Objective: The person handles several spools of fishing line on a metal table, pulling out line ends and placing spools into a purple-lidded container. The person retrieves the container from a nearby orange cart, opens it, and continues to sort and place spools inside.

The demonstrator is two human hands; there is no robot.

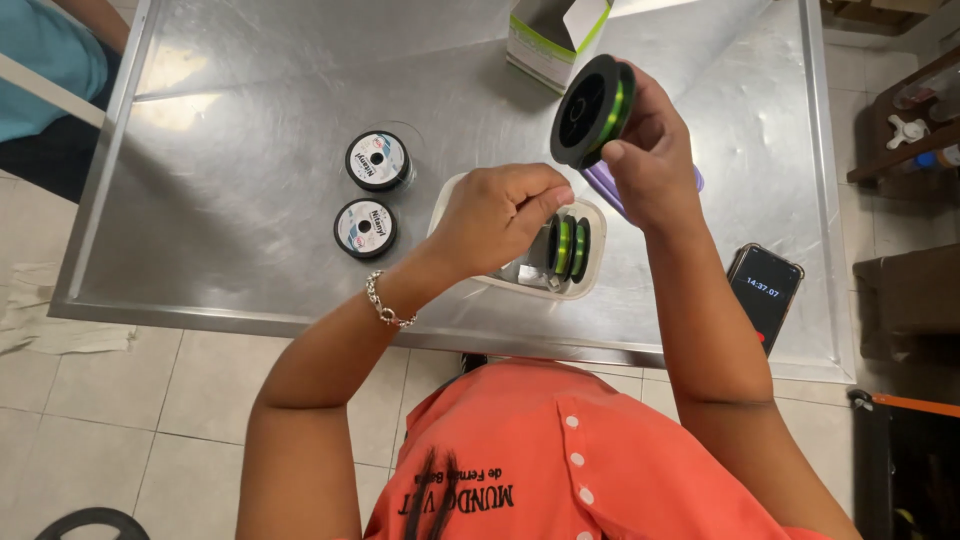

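Phone (pixel 764 290) sits near the counter's (pixel 250 110) near right corner, dark screen lit, lower end partly behind the right forearm. Left hand (pixel 497 215) hovers over a clear plastic tub (pixel 588 275) by the near edge, grip pressed together thumb to fingertips; what it pinches is too fine to make out, possibly line. Tub is mostly hidden by that hand; two green-line spools (pixel 567 246) stand on edge inside, plus something small and pale at its near end I can't identify. Right hand (pixel 648 150) holds a black spool (pixel 592 110) of green line raised above the counter, grip clamped on its rim, fingers mostly hidden behind it. Purple item (pixel 606 185) under that hand, mostly covered. Two labelled spools (pixel 371 193) lie flat left of the tub. Open white-green box (pixel 548 38) at far edge, top cut off. Another person's teal sleeve (pixel 45 60) at far left corner.
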